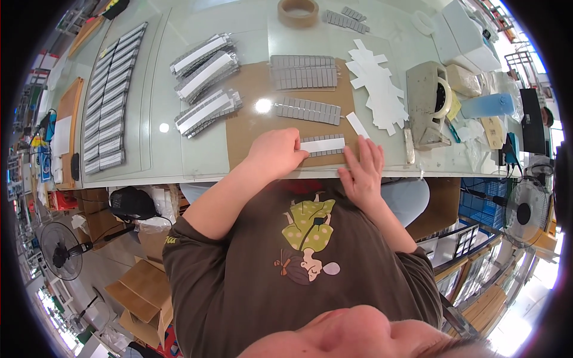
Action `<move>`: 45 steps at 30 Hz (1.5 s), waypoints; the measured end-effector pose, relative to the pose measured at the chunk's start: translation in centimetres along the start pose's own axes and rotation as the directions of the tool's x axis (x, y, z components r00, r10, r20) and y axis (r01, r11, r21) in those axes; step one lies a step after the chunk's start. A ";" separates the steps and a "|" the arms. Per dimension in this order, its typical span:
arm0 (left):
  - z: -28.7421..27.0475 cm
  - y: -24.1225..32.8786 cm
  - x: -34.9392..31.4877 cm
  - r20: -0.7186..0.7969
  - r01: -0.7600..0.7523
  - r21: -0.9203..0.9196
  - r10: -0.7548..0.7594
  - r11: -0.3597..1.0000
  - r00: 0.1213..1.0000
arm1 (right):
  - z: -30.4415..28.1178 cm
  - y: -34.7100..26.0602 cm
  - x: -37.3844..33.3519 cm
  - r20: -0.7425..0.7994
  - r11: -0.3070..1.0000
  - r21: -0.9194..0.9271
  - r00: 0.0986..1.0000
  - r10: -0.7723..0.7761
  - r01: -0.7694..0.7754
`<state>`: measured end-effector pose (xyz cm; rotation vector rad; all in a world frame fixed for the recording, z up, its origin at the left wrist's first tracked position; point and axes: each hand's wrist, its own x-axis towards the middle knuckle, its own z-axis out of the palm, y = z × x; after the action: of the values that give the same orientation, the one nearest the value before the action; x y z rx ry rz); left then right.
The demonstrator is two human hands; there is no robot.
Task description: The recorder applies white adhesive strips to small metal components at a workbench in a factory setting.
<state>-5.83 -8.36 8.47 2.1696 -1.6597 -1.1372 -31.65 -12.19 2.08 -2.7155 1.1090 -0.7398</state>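
A short grey segmented strip with a white paper strip along its top lies on the brown board at the table's near edge. My left hand is closed at its left end, thumb and forefinger pinching there. My right hand is open, fingers stretched, with the fingertips at the strip's right end. Close to those fingertips lies a loose white strip. Just beyond, a bare grey segmented strip rests on the board, and farther back sits a stack of grey segmented strips.
Left of the board are piles of white-topped strips; long rows of strips lie farther left. A heap of white paper strips and a tape dispenser stand to the right. A tape roll is at the back.
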 end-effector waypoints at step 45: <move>5.1 -11.5 -11.0 -0.046 0.043 -0.934 -0.240 0.353 0.970 | 2.1 -1.6 9.3 0.044 0.963 0.080 0.964 -0.261 0.257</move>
<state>-1.50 7.02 3.55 1.5176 -0.4129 -1.3800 -23.97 -17.57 4.33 -2.8294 0.7070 -0.7192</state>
